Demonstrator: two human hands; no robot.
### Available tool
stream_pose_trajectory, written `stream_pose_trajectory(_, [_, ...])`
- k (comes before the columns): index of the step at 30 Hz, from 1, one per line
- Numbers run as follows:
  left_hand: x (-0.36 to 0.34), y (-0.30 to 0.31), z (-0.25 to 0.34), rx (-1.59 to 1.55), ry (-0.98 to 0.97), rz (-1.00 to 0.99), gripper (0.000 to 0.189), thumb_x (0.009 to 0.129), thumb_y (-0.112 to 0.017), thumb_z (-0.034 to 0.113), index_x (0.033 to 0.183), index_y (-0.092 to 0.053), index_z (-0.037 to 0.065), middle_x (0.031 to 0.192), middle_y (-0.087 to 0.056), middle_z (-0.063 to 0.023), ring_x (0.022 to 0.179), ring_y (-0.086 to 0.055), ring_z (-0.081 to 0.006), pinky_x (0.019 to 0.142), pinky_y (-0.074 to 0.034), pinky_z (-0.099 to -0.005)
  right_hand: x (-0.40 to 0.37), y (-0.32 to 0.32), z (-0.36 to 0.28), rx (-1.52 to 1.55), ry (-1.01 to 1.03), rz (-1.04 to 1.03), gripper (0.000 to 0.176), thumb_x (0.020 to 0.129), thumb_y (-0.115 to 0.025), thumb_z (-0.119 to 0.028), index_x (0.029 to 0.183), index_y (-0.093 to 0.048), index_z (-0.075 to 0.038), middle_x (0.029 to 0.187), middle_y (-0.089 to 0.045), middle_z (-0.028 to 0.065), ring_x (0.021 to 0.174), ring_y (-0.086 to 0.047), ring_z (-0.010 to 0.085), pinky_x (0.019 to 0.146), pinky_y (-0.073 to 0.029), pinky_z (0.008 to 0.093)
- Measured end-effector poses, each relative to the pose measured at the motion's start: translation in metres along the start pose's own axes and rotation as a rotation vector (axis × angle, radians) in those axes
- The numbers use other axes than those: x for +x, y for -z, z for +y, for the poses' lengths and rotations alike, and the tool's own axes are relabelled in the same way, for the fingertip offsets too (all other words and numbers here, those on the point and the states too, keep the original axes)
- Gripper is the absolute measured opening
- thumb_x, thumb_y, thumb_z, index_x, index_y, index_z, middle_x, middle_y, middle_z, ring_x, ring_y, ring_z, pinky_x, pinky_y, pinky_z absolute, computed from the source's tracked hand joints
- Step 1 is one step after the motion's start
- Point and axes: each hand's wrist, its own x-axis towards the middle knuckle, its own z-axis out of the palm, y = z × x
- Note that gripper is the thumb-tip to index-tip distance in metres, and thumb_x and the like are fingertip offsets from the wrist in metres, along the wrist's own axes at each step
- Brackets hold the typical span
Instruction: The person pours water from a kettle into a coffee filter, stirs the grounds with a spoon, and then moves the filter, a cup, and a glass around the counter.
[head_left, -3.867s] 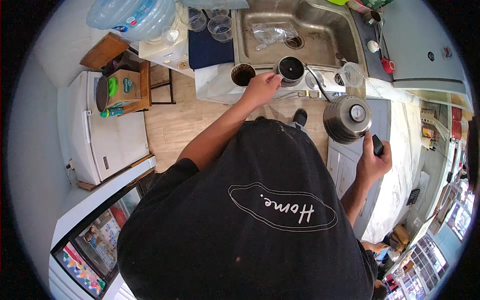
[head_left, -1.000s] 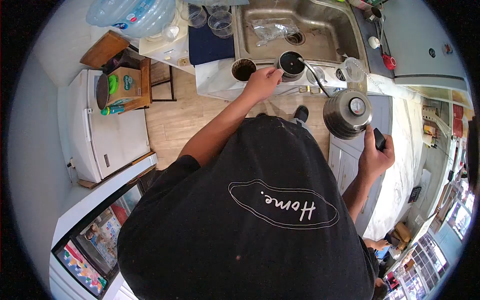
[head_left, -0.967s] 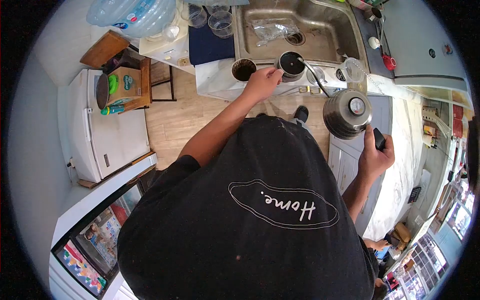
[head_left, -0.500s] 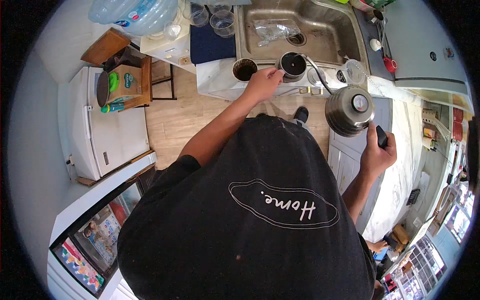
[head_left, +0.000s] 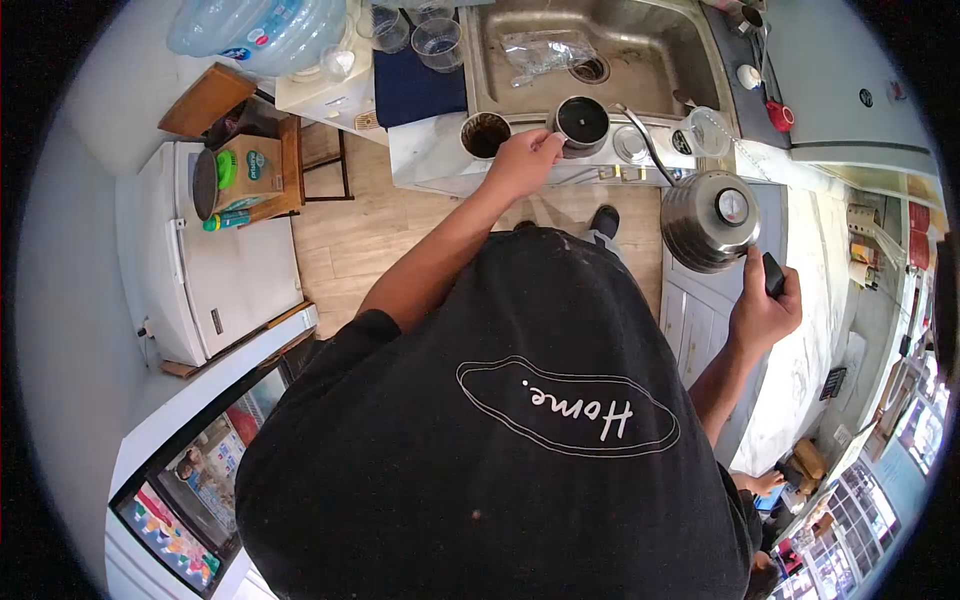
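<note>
My right hand [head_left: 765, 310] grips the black handle of a steel gooseneck kettle [head_left: 710, 230] with a round dial on its lid. The kettle's thin spout [head_left: 645, 140] ends just right of a metal cup [head_left: 583, 122] filled with dark contents. Closed fingers of my left hand [head_left: 525, 160] pinch that cup at its left side, by what looks like its handle. Left of my left hand stands another cup [head_left: 486, 135] with dark brown residue inside. A clear plastic cup [head_left: 708, 133] and a small round lid-like disc [head_left: 630, 143] are on the counter to the right.
Behind the cups is a steel sink [head_left: 640, 75] with clear plastic wrapping [head_left: 540, 55] in it. Clear cups [head_left: 437, 45] stand by a dark cloth [head_left: 420, 88]. A white chest freezer [head_left: 235, 270] is at left. Another person's hand [head_left: 768, 484] shows at lower right.
The kettle has shifted slightly right, and its spout tip has moved from over the metal cup's rim to beside it. My left hand stays at the cup.
</note>
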Motion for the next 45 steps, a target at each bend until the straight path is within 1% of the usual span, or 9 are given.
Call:
stream_pose_trajectory(2, [-0.001,0.002,0.002,-0.01,0.019,-0.031,0.038,0.099,-0.056,0.034,0.087,-0.066,-0.001,0.082,-0.066,-0.0057,0.076,-0.062,-0.0139,0.074,-0.05,-0.029,-0.002,0.001,-0.003,-0.007,-0.008,0.004,0.028,0.08,-0.084,-0.017,0.07,-0.062,-0.001,0.061,-0.057,-0.0025,0.057,-0.046,0.006,0.054,-0.038,0.023])
stream_pose_trajectory(20, [0.001,0.003,0.002,-0.031,-0.011,-0.048,0.038,0.099,-0.055,0.034,0.084,-0.064,0.0,0.079,-0.064,-0.0041,0.073,-0.06,-0.0127,0.071,-0.05,-0.0286,-0.01,0.005,0.009,0.01,-0.021,0.031,0.03,0.079,-0.086,-0.019,0.072,-0.062,-0.001,0.063,-0.059,-0.0025,0.059,-0.049,0.0057,0.055,-0.04,0.0226])
stream_pose_trajectory(29, [0.002,0.003,0.003,-0.007,-0.011,-0.044,0.038,0.1,-0.055,0.033,0.083,-0.063,0.001,0.077,-0.063,-0.0039,0.071,-0.058,-0.0127,0.07,-0.049,-0.0284,-0.012,0.008,0.002,0.028,-0.021,0.019,0.029,0.08,-0.085,-0.018,0.072,-0.062,-0.002,0.062,-0.058,-0.0036,0.059,-0.048,0.0049,0.055,-0.039,0.0212])
stream_pose_trajectory(32, [0.005,0.0,-0.006,-0.008,-0.03,0.002,0.043,0.095,-0.056,0.041,0.084,-0.069,0.001,0.075,-0.068,-0.0092,0.069,-0.064,-0.02,0.069,-0.049,-0.035,-0.012,0.01,0.006,0.022,-0.006,0.01,0.029,0.08,-0.085,-0.017,0.072,-0.062,-0.002,0.062,-0.058,-0.0037,0.059,-0.048,0.0047,0.055,-0.039,0.0212])
stream_pose_trajectory(35, [0.002,0.0,-0.001,0.006,-0.034,0.012,0.043,0.095,-0.056,0.041,0.085,-0.069,0.001,0.075,-0.069,-0.0097,0.069,-0.064,-0.0202,0.069,-0.049,-0.0351,-0.012,0.009,0.002,0.023,-0.023,0.012,0.029,0.08,-0.085,-0.017,0.072,-0.062,-0.002,0.062,-0.058,-0.0037,0.058,-0.048,0.0045,0.055,-0.039,0.0209])
stream_pose_trajectory(38, [-0.002,0.002,0.007,-0.013,-0.006,-0.028,0.037,0.1,-0.055,0.033,0.081,-0.063,0.001,0.075,-0.062,-0.0035,0.07,-0.057,-0.0126,0.068,-0.047,-0.0286,-0.012,0.009,0.002,0.031,-0.013,0.014,0.029,0.08,-0.085,-0.016,0.072,-0.061,-0.002,0.062,-0.058,-0.0038,0.058,-0.048,0.0043,0.054,-0.038,0.0206])
stream_pose_trajectory(41, [-0.001,0.0,0.005,-0.038,-0.017,-0.014,0.037,0.1,-0.055,0.032,0.081,-0.063,0.001,0.075,-0.062,-0.0037,0.07,-0.057,-0.0128,0.069,-0.047,-0.0284,-0.012,0.009,0.007,0.031,0.014,0.01,0.028,0.08,-0.085,-0.015,0.072,-0.061,-0.002,0.062,-0.058,-0.0038,0.058,-0.048,0.0045,0.054,-0.038,0.0205])
stream_pose_trajectory(44, [-0.001,0.001,0.004,0.026,-0.021,0.021,0.043,0.095,-0.056,0.041,0.086,-0.068,0.001,0.076,-0.069,-0.0087,0.069,-0.064,-0.0189,0.068,-0.049,-0.0341,-0.012,0.01,0.007,0.023,-0.006,0.003,0.028,0.08,-0.085,-0.016,0.071,-0.061,-0.002,0.062,-0.057,-0.0035,0.058,-0.047,0.0051,0.055,-0.038,0.021])
stream_pose_trajectory(45, [-0.003,0.001,0.007,0.017,-0.014,0.009,0.041,0.097,-0.056,0.038,0.085,-0.067,0.001,0.076,-0.067,-0.0071,0.07,-0.062,-0.0169,0.069,-0.049,-0.0324,-0.012,0.01,0.007,0.029,-0.011,0.003,0.029,0.08,-0.085,-0.016,0.071,-0.061,-0.002,0.062,-0.057,-0.0035,0.058,-0.047,0.0053,0.055,-0.038,0.0212])
